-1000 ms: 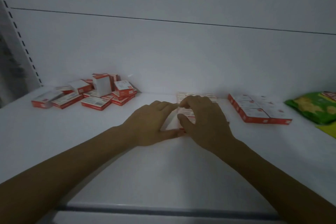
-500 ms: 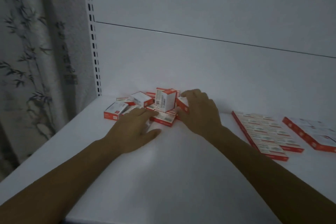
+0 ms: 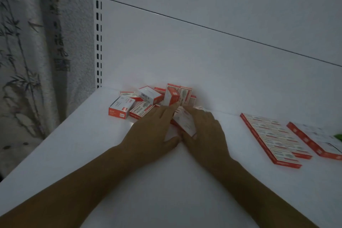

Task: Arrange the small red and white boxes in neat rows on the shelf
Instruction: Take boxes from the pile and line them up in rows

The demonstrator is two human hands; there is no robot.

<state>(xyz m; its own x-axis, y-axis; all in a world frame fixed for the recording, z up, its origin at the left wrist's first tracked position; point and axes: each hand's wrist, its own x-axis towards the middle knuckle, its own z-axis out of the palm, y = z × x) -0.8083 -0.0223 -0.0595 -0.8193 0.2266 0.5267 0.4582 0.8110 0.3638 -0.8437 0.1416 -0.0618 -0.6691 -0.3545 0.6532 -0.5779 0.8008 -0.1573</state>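
right hand point(image 3: 205, 135) grip curled round tilted box point(image 3: 185, 123) beside loose pile point(image 3: 146, 98), rear left of shelf point(image 3: 92, 153). left hand point(image 3: 151, 131) grip slack, fingers straight, touching pile. neat rows point(image 3: 273, 139) lie right.

- One head-worn wide-angle view looks forward and down across a white shelf point(image 3: 74, 153) toward its back panel point(image 3: 203, 52).
- Close in: left hand point(image 3: 153, 131) and right hand point(image 3: 205, 135) sit mid-frame; slotted upright point(image 3: 99, 24) and bamboo-print curtain point(image 3: 27, 42) stand at left.
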